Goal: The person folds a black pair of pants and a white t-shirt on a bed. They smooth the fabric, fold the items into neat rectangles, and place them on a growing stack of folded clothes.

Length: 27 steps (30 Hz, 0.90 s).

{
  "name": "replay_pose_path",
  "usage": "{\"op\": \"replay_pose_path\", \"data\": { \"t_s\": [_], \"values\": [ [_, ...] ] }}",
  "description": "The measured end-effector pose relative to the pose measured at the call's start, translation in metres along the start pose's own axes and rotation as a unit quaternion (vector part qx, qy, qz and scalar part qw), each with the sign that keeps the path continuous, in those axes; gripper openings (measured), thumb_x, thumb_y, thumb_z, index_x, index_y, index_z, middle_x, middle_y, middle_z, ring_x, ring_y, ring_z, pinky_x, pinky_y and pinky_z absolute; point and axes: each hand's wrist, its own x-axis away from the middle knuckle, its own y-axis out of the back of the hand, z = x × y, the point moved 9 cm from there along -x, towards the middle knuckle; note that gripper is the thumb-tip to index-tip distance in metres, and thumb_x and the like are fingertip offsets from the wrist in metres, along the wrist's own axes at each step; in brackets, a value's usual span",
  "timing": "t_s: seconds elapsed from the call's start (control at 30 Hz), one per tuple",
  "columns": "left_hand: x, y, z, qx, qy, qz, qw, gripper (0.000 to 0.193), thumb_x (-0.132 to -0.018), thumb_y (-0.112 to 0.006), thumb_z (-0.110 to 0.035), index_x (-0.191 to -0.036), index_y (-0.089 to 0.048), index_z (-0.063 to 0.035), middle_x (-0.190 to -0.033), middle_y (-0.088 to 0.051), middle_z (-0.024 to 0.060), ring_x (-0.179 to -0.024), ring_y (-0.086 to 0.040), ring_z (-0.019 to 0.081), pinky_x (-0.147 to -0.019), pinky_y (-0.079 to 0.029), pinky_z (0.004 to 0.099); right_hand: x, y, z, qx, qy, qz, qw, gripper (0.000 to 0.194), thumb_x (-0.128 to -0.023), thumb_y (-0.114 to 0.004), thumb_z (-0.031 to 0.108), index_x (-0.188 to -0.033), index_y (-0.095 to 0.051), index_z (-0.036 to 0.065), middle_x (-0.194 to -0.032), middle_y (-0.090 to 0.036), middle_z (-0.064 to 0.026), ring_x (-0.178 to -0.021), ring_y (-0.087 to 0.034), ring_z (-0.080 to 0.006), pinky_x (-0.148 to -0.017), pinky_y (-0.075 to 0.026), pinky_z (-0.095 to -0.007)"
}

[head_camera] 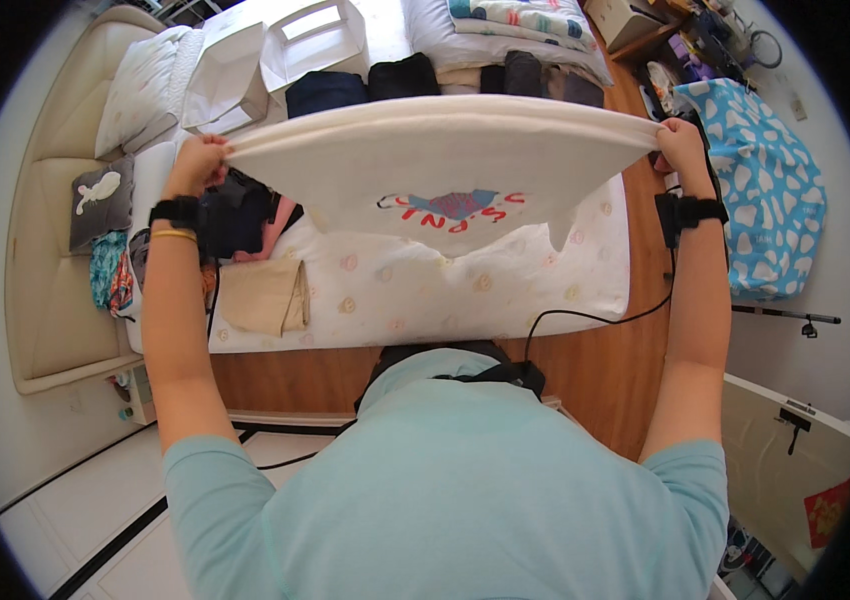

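Observation:
A white cloth garment point(440, 154) with a printed picture and red lettering is stretched wide in the air over the bed point(410, 300). At its left end, my left hand point(202, 160) pinches the upper edge. My right hand point(681, 147) grips the opposite end of that edge, out past the bed's right side. The garment's lower part hangs down in loose points; whether it touches the sheet I cannot tell. Below my left hand lie dark clothes point(237, 214) and a pink garment point(275, 232). Nearer to me is a folded beige cloth point(264, 296).
White fabric boxes point(226, 75) and several folded dark garments point(402, 79) line the far side, before a pillow with a folded quilt point(522, 22). A grey cushion point(102, 199) leans on the headboard point(57, 202). A blue patterned cover point(762, 187) stands right; a black cable point(597, 316) runs from my right wrist.

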Motion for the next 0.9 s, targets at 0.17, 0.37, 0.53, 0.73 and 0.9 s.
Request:
{"op": "replay_pose_path", "data": {
  "t_s": [0.17, 0.37, 0.53, 0.73, 0.9],
  "values": [
    [0.033, 0.02, -0.083, 0.146, -0.097, 0.098, 0.98, 0.016, -0.082, -0.064, -0.012, -0.094, -0.056, -0.0058, -0.068, -0.052, -0.0037, -0.051, -0.046, 0.003, -0.047, -0.038, 0.0151, -0.012, 0.046, 0.02, -0.123, 0.067, -0.13, 0.982, 0.023, -0.08, -0.051, 0.015, -0.091, -0.065, 0.001, -0.07, -0.061, -0.0076, -0.046, -0.056, -0.0143, -0.045, -0.046, -0.0251],
    [0.13, 0.033, -0.096, -0.01, -0.212, 0.039, 0.976, 0.012, -0.081, -0.056, -0.005, -0.092, -0.055, -0.003, -0.074, -0.053, -0.0012, -0.054, -0.046, 0.0051, -0.049, -0.039, 0.0186, 0.056, 0.083, 0.005, -0.126, 0.167, -0.174, 0.962, 0.026, -0.084, -0.048, 0.007, -0.102, -0.065, 0.003, -0.083, -0.063, -0.0051, -0.059, -0.055, -0.0078, -0.053, -0.048, -0.0213],
    [0.167, -0.058, 0.034, -0.041, -0.109, 0.143, 0.983, 0.017, -0.072, -0.048, 0.005, -0.081, -0.059, -0.0053, -0.061, -0.051, -0.0042, -0.052, -0.045, 0.003, -0.047, -0.036, 0.0177, 0.119, 0.012, -0.104, -0.057, 0.142, -0.08, 0.985, 0.04, -0.071, -0.043, -0.01, -0.101, -0.065, 0.003, -0.096, -0.065, -0.0107, -0.088, -0.06, -0.0183, -0.079, -0.045, -0.0256],
    [0.18, -0.223, 0.255, -0.216, -0.078, 0.136, 0.964, 0.014, -0.074, -0.05, 0.005, -0.079, -0.061, -0.0025, -0.077, -0.057, 0.0152, -0.071, -0.055, 0.0298, -0.065, -0.045, 0.0349, 0.193, -0.145, -0.279, 0.148, -0.001, 0.132, 0.98, 0.041, -0.071, -0.045, -0.01, -0.102, -0.064, 0.009, -0.091, -0.055, -0.0131, -0.086, -0.053, -0.0311, -0.077, -0.043, -0.0337],
    [0.212, -0.327, 0.393, -0.344, 0.02, 0.316, 0.884, 0.03, -0.077, -0.06, -0.016, -0.104, -0.059, -0.0026, -0.098, -0.056, 0.0192, -0.091, -0.055, 0.0353, -0.083, -0.045, 0.04, 0.229, -0.235, -0.4, 0.195, -0.141, 0.325, 0.915, 0.033, -0.08, -0.053, 0.01, -0.111, -0.058, 0.001, -0.112, -0.056, -0.0215, -0.102, -0.054, -0.033, -0.087, -0.042, -0.0344]
  ]
}}
